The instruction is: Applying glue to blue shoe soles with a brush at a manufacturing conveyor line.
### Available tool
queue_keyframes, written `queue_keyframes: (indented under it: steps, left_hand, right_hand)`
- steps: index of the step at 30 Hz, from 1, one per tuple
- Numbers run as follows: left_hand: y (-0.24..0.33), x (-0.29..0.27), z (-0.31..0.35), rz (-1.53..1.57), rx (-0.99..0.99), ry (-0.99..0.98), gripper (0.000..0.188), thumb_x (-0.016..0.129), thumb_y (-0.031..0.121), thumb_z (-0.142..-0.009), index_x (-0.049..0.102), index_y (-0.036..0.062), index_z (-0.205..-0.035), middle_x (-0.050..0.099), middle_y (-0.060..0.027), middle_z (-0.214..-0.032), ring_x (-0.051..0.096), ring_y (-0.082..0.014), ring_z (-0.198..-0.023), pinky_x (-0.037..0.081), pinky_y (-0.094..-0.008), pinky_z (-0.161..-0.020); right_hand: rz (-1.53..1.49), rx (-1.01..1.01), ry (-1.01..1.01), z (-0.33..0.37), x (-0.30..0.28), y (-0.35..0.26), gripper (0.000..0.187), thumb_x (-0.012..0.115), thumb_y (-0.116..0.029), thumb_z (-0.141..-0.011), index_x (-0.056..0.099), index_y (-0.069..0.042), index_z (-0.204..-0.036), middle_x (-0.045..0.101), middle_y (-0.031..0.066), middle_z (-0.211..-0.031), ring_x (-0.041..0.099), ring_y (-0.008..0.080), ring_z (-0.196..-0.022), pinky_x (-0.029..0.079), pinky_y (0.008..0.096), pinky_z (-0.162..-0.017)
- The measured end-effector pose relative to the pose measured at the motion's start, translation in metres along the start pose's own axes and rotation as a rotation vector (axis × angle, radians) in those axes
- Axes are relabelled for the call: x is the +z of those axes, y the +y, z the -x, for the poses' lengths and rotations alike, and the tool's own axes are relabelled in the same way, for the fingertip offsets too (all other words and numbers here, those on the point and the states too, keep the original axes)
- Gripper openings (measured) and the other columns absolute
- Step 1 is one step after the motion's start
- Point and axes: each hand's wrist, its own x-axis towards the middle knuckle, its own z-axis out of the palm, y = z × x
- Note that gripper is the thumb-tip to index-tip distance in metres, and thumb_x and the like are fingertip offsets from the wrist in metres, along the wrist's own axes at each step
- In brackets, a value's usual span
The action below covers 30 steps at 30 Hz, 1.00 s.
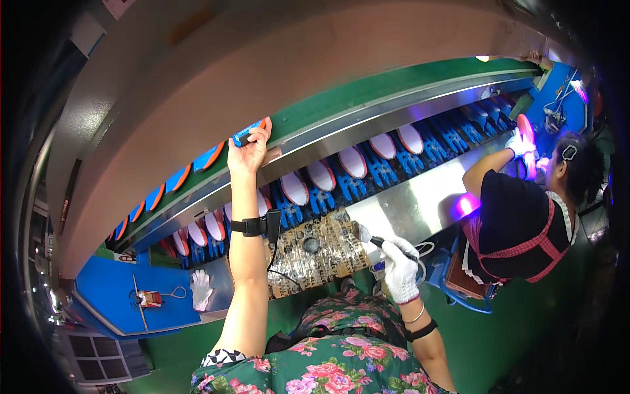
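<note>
My left hand (248, 150) is bare and reaches up to the green belt, its fingers curled round a blue and orange shoe sole (244, 133). Lower and to the right, my right hand (400, 268) wears a white knit glove and grips a brush (377, 241) by its dark handle. The brush's pale end is over the right edge of a work surface wrapped in brown tape and clear film (321, 259). On that surface stands a small dark round pot (311, 245), apart from both hands.
Below the green belt (315, 117), a lower line carries white-faced, red-edged soles (353, 162) on blue holders (380, 172). More blue and orange soles (177, 178) lie on the belt at left. A white glove (201, 289) lies near a blue panel. At right, a co-worker (518, 203) holds a sole (525, 131).
</note>
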Motion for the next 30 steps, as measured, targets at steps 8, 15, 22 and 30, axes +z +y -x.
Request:
queue_keyframes:
  steps: [8,15,22,30]
  left_hand:
    - [-0.035,-0.026,0.031,-0.152,0.106,-0.084,0.116,0.034,0.085,-0.104,0.011,-0.0061,-0.172,0.032,-0.0312,-0.172,0.047,-0.0407,-0.154,0.045,-0.0541,-0.122]
    - [-0.068,-0.018,0.041,-0.329,0.268,0.076,0.106,0.036,0.073,-0.110,0.010,-0.0097,-0.171,0.040,-0.0257,-0.172,0.044,-0.0389,-0.158,0.043,-0.0547,-0.123]
    - [-0.208,-0.051,-0.033,-1.248,0.273,-0.021,0.059,0.058,0.036,-0.113,0.054,-0.0028,-0.157,0.068,-0.0192,-0.141,0.067,-0.0303,-0.130,0.053,-0.0407,-0.107]
    - [-0.346,-0.083,-0.249,-2.008,0.580,-0.374,0.064,0.067,0.028,-0.108,0.047,-0.0026,-0.161,0.068,-0.0262,-0.138,0.066,-0.0349,-0.129,0.051,-0.0444,-0.111]
  right_hand:
    - [0.022,0.054,0.029,0.006,0.001,0.001,0.014,0.079,0.007,-0.091,0.082,0.000,-0.103,0.077,0.0038,-0.088,0.068,0.0112,-0.071,0.052,0.0246,-0.065]
    - [0.070,0.097,0.025,-0.001,-0.009,-0.003,0.016,0.081,0.005,-0.090,0.082,0.000,-0.105,0.077,0.0028,-0.087,0.067,0.0097,-0.070,0.051,0.0238,-0.063]
    - [-0.089,0.103,-0.024,-0.012,-0.021,-0.025,0.019,0.077,0.002,-0.095,0.082,0.002,-0.113,0.084,0.0113,-0.113,0.077,0.0152,-0.096,0.058,0.0256,-0.083]
    - [-0.185,-0.136,0.130,-0.014,-0.048,-0.078,0.019,0.071,0.012,-0.093,0.080,0.004,-0.108,0.080,0.0157,-0.111,0.075,0.0198,-0.090,0.060,0.0295,-0.080]
